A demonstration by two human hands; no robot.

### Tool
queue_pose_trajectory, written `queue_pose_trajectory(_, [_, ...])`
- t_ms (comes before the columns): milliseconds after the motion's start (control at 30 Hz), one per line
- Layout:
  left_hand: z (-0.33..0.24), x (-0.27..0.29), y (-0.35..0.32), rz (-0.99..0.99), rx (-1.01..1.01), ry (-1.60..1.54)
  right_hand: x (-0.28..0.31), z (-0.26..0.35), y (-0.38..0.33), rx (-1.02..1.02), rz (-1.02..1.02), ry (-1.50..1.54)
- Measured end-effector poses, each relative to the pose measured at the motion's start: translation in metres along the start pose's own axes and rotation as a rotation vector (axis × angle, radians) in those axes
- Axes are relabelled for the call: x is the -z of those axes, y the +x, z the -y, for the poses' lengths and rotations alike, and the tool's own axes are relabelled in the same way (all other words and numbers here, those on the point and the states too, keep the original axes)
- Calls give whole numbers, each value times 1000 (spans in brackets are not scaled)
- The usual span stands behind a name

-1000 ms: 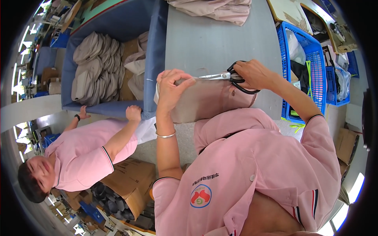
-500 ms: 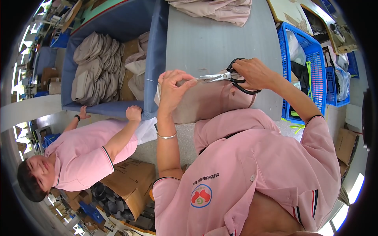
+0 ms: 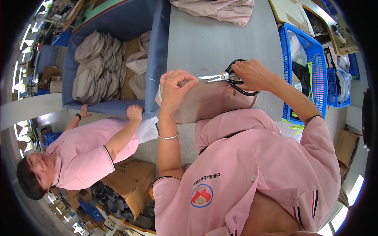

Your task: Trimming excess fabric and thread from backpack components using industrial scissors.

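My right hand (image 3: 256, 74) grips black-handled scissors (image 3: 214, 78), its fingers through the loops. Their silver blades are slightly parted and point left, with the tips right at the fingertips of my left hand (image 3: 175, 88). That left hand is closed at the upper left edge of a pinkish-beige fabric piece (image 3: 208, 102), thumb and forefinger pinched together. Whatever lies between those two fingertips is too small to make out. The fabric lies over the near edge of the grey table (image 3: 224, 47), in front of my body, and my left hand covers part of it.
A blue padded bin (image 3: 157, 51) with stacked beige fabric pieces (image 3: 94, 67) adjoins the table's left side. Another person's hand (image 3: 135, 112) rests on its near rim. More fabric (image 3: 216, 10) lies at the table's far end. Blue plastic baskets (image 3: 303, 35) stand to the right.
The scissors and my right hand have shifted very slightly, with the blades a little more closed. My left hand keeps its pinch.
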State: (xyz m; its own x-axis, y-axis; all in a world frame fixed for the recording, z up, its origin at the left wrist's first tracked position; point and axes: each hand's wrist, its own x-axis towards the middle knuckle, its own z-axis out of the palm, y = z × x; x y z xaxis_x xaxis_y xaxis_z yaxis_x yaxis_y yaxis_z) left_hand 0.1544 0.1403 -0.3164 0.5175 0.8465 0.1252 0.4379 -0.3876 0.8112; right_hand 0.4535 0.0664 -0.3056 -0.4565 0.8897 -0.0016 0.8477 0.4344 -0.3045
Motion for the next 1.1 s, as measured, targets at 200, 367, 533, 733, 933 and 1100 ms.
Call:
queue_pose_trajectory(200, [4, 7, -2, 35, -3, -15, -2, 1, 3, -54, 115, -5])
queue_pose_trajectory(367, [14, 30, -10, -67, 64, -131, -9, -5, -3, -103, 109, 45])
queue_pose_trajectory(533, [63, 39, -22, -192, 339, -685, -32, -27, -20, -290, 66, 114])
queue_pose_trajectory(733, [106, -16, -32, -316, 465, -751, -86, -54, -40, -741, -163, 344])
queue_pose_trajectory(933, [131, -60, -65, -569, 530, -347, -147, -96, -81, -984, -239, 355])
queue_pose_trajectory(1100, [110, -76, -92, -626, 598, -239, -155, -97, -95, -1021, -274, 395])
